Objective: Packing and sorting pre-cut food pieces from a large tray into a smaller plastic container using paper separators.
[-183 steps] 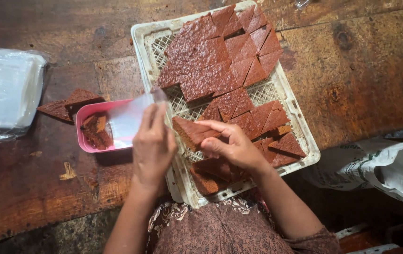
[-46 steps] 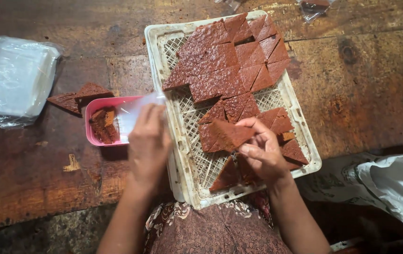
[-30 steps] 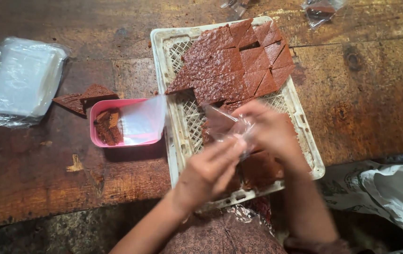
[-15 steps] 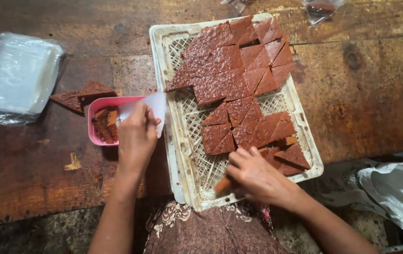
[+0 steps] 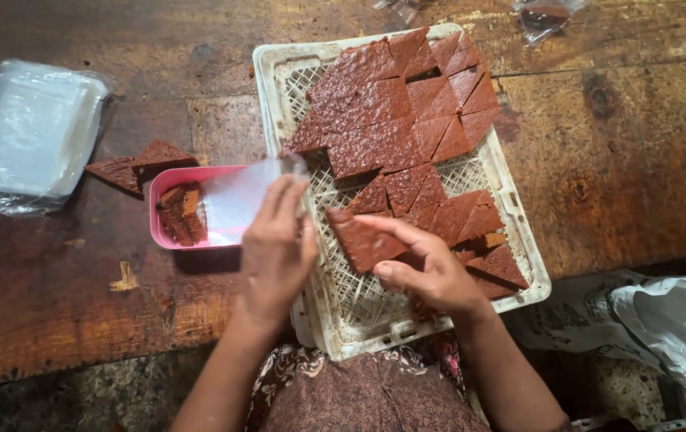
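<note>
A white lattice crate (image 5: 343,296) on the wooden table holds several reddish-brown diamond-shaped cake pieces (image 5: 391,120). My right hand (image 5: 427,272) grips one brown piece (image 5: 363,238) and lifts it above the crate's near half. My left hand (image 5: 277,248) holds a small clear plastic bag (image 5: 239,200) at the crate's left rim, over a pink tray (image 5: 163,180). The two hands are close together, the piece pointing toward the bag.
The pink tray holds brown offcuts (image 5: 181,214); two more dark scraps (image 5: 139,164) lie beside it. A stack of clear bags in plastic wrap (image 5: 31,132) sits at far left. Packed pieces (image 5: 547,14) lie at the top edge. A white sack (image 5: 671,320) is at lower right.
My right hand has picked a brown piece out of the crate and raised it toward the left. My left hand keeps the clear bag by the pink tray.
</note>
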